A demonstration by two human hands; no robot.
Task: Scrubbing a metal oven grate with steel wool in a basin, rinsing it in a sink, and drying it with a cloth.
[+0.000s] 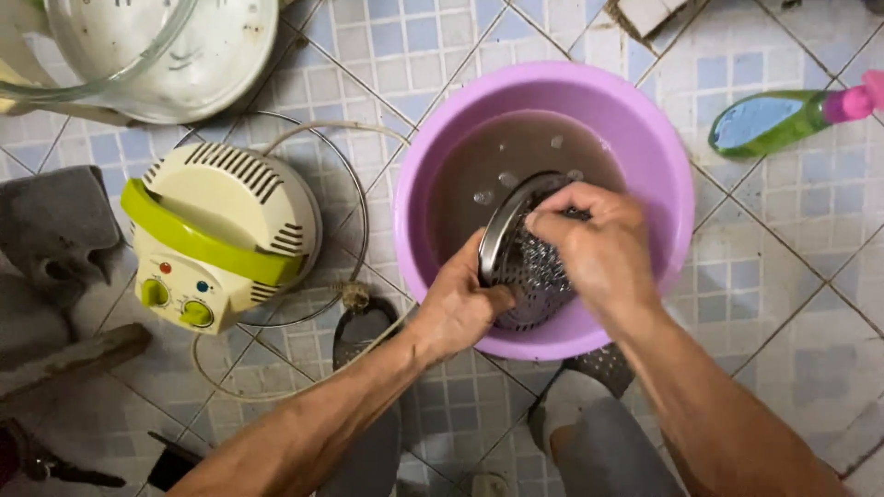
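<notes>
A purple plastic basin (645, 129) holds murky brown water with a few bubbles. Over its near side I hold a round perforated metal tray (520, 267), tilted on edge and partly dipped in the water. My left hand (458, 304) grips the tray's left rim from below. My right hand (594, 244) presses against the tray's perforated face, fingers curled over its top; whether it holds a scrubber is hidden.
A cream and green appliance lid with knobs (216, 244) sits on a wire ring at left, its cord looping over the tiled floor. A large glass bowl (157, 51) stands top left, a green bottle with pink cap (783, 115) lies top right. Grey cloths lie far left.
</notes>
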